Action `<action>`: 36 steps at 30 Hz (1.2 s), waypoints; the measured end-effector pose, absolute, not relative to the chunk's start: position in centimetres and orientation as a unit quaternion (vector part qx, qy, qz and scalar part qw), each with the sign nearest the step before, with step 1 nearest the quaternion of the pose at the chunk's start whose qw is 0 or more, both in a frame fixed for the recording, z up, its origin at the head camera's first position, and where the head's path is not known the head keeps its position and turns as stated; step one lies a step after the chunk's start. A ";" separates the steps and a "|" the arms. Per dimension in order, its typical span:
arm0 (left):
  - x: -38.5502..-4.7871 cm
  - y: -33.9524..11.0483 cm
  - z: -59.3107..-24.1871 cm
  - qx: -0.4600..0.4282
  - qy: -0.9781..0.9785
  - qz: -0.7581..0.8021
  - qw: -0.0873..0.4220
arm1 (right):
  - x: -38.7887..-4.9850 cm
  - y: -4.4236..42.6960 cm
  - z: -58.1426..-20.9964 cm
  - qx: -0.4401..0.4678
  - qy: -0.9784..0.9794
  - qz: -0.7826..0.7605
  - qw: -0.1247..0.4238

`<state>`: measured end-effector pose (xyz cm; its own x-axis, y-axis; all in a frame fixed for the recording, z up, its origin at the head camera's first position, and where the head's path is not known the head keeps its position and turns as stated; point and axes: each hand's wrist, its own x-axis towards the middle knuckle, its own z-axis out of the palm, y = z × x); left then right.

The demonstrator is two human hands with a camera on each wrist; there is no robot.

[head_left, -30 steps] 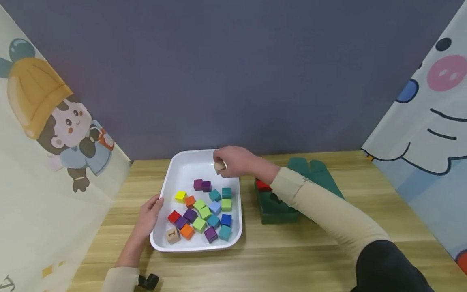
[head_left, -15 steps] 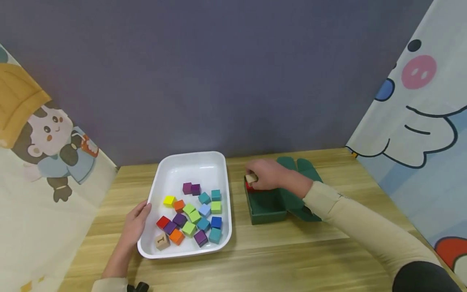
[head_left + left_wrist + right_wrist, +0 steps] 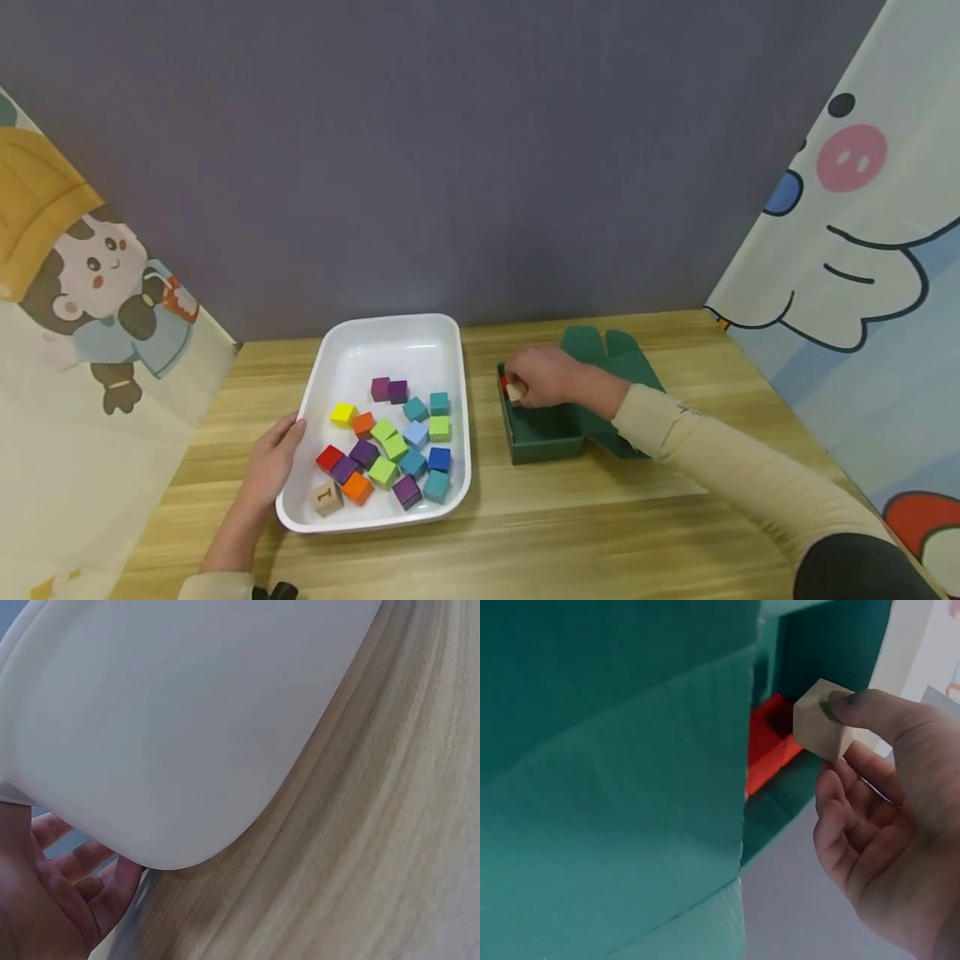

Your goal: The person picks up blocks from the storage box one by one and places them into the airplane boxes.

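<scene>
My right hand (image 3: 542,377) pinches a plain wooden cube (image 3: 819,720) between thumb and fingers, inside the back left part of an open green box (image 3: 547,451). Beside that cube, red blocks (image 3: 766,754) lie in the box; the hand partly covers them in the head view. My left hand (image 3: 272,458) grips the left rim of a white tray (image 3: 390,342), with fingers against its side in the left wrist view. Several coloured cubes lie in the tray, among them a yellow cube (image 3: 344,415), a blue cube (image 3: 439,459) and a wooden cube marked 1 (image 3: 327,497).
The box's lid (image 3: 626,360) is folded back to the right, under the right forearm. Tray and box stand side by side on a wooden table (image 3: 525,533). A dark grey panel (image 3: 480,167) rises behind the table, with printed walls at both sides.
My right hand has carried the wooden cube from above the tray rightward to the box, then lowered it inside. The left hand keeps its hold on the tray. The head view has shifted.
</scene>
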<state>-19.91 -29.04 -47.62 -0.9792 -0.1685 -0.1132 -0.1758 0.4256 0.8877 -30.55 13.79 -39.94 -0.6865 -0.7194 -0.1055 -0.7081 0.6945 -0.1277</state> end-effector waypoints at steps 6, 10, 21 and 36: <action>-20.0 -29.0 -47.5 -0.105 0.844 0.527 0.004 | -30.9 13.2 -41.0 -0.391 0.916 -0.016 0.085; -19.9 -28.7 -47.6 -0.105 0.839 0.534 0.001 | -30.9 13.1 -41.5 -0.391 0.917 -0.009 0.080; -19.9 -28.7 -47.6 -0.100 0.839 0.535 0.000 | -30.9 13.6 -42.5 -0.397 0.916 -0.019 0.062; -19.9 -28.8 -47.6 -0.105 0.829 0.550 -0.001 | -31.3 14.2 -43.4 -0.411 0.910 -0.026 0.042</action>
